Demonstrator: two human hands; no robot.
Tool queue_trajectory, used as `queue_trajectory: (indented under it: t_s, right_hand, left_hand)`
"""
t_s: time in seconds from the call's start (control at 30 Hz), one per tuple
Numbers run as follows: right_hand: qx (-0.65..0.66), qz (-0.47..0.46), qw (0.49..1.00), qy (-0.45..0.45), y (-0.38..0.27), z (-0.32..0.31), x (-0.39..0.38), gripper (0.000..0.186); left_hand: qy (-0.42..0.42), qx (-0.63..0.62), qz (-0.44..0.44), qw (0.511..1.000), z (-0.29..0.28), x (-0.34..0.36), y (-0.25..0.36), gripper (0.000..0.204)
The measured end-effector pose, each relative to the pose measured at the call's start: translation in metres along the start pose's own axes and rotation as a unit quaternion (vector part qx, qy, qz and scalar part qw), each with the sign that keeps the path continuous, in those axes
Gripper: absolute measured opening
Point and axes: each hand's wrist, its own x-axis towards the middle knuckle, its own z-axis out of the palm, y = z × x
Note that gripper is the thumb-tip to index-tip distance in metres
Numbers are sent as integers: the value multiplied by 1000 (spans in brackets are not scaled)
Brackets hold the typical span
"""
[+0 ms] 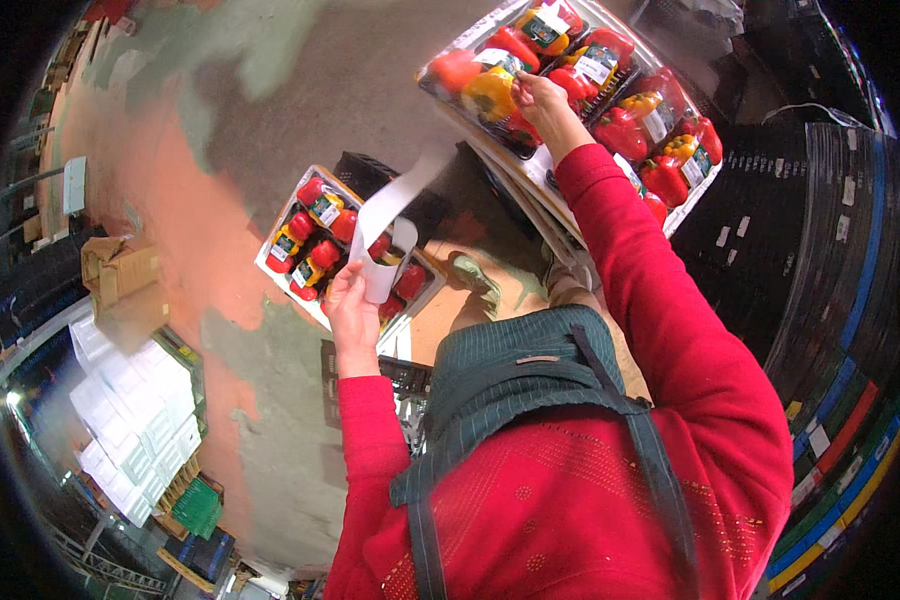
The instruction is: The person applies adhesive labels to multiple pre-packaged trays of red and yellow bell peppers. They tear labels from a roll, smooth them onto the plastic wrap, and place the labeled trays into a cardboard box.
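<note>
My left hand (352,308) is closed on a long white paper strip (400,192), which loops and curls above it. The strip looks like a roll of labels or its backing. Below it stands a white crate (288,284) of packed red and yellow bell peppers. At the upper right my right hand (544,104) touches a clear pack of peppers (489,94) beside its white label (500,62). Its fingers are drawn together, and whatever they pinch is hidden. That pack lies in a larger white crate (692,214) with several other labelled pepper packs.
Black crates (745,215) are stacked along the right, with coloured ones further down. A cardboard box (120,282), white stacked boxes (135,415) and a green crate (198,508) stand at the left. My shoes (475,280) are close to the crates.
</note>
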Motion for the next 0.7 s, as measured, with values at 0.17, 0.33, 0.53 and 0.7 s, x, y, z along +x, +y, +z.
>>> queue_trajectory:
  t_s: [0.17, 0.33, 0.53, 0.7]
  right_hand:
    - [-24, 202, 973, -106, -61, -30, -36, 28]
    - [-10, 231, 963, -137, -85, -38, -46, 40]
    - [0, 288, 957, 27, -122, -58, -86, 48]
    - [-159, -74, 984, 18, -161, -44, -111, 52]
  left_hand:
    - [20, -1, -12, 1000, -20, -2, 4, 19]
    - [22, -26, -31, 999, -26, -5, 14, 20]
    - [4, -10, -17, 1000, -38, -7, 16, 22]
    - [-1, -1, -18, 1000, -58, -7, 13, 21]
